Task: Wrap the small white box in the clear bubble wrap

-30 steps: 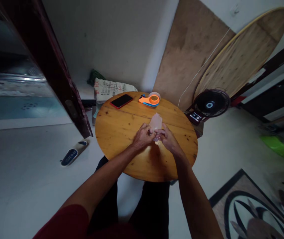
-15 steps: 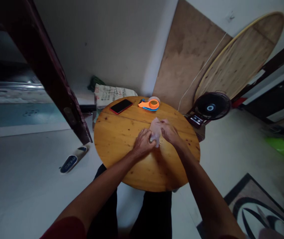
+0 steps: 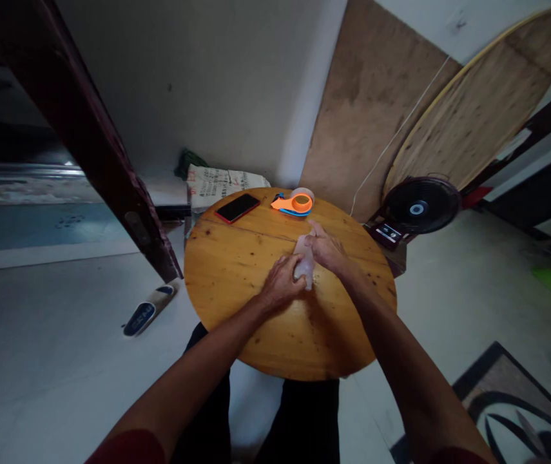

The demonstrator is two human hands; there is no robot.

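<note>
Pale, translucent plastic, a small bag (image 3: 303,256) or a wrapped packet, lies flat on the round wooden table (image 3: 236,270), a little beyond the table's centre, and both hands are pressed to it. The left hand (image 3: 282,285) is curled over the bag's near end, fingers closed down on it so that end stays pinned against the wood; what, if anything, is inside cannot be made out in this dim light. The right hand (image 3: 327,250) lies flatter on the bag's far side, fingers stretched out along the plastic rather than wrapped around it, which looks like a smoothing or flattening press and not a lift. Held that way, one hand anchors while the other spreads, and the table takes the load. At the table's far edge a tape dispenser (image 3: 293,204), orange and blue with a roll in it, sits within the right hand's reach, and a phone (image 3: 237,207) with a red rim lies face up just left of it, well apart from the bag. Off the table, a black fan (image 3: 419,206) stands on the floor to its right, a printed sack (image 3: 222,183) lies behind it, and a slipper (image 3: 148,310) rests on the floor to its left.
</note>
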